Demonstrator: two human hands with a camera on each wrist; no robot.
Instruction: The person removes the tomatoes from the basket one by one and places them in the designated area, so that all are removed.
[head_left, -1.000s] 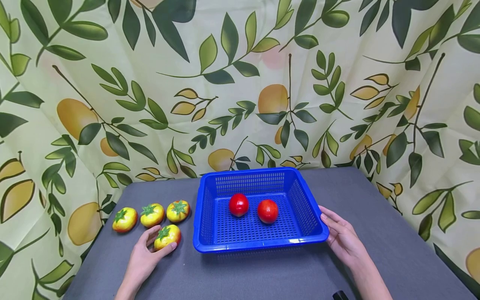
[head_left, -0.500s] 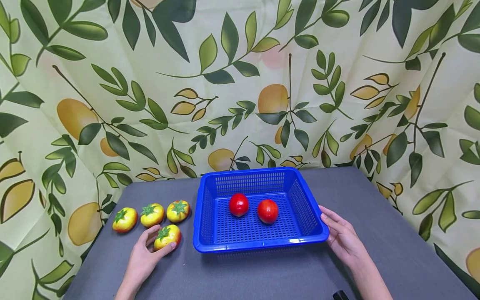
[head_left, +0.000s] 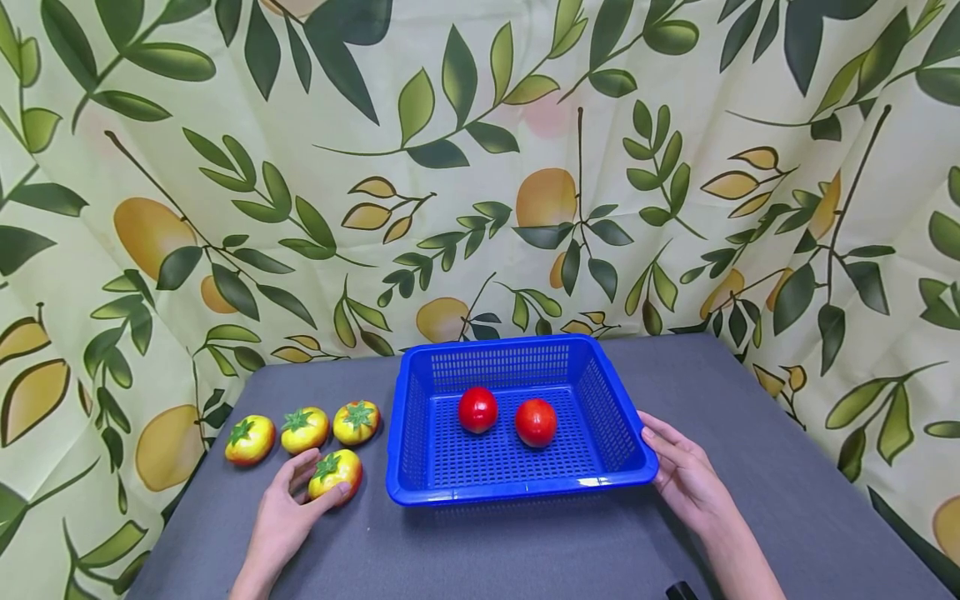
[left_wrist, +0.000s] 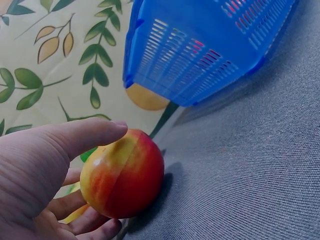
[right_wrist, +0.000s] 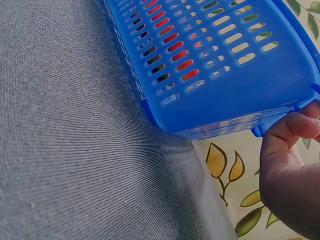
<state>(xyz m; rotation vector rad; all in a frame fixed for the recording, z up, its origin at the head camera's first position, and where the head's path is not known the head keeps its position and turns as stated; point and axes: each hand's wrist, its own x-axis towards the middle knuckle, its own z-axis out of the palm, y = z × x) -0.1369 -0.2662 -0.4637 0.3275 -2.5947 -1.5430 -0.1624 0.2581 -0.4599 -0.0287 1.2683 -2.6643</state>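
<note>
Left hand: thumb and fingers curled about one yellow-red fruit; thumb across near side, fingers at left, green leafy top exposed between. Fruit located left of blue basket, apart from it. Three like fruits: in row on grey table, just beyond held one. Right hand: pinching basket rim, right side, near corner. Two red fruits: inside basket, side by side, apart.

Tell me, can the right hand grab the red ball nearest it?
Probably yes: the blue basket is open on top and nothing covers that red ball. The right hand holds the basket, so it would likely have to let go first.
</note>
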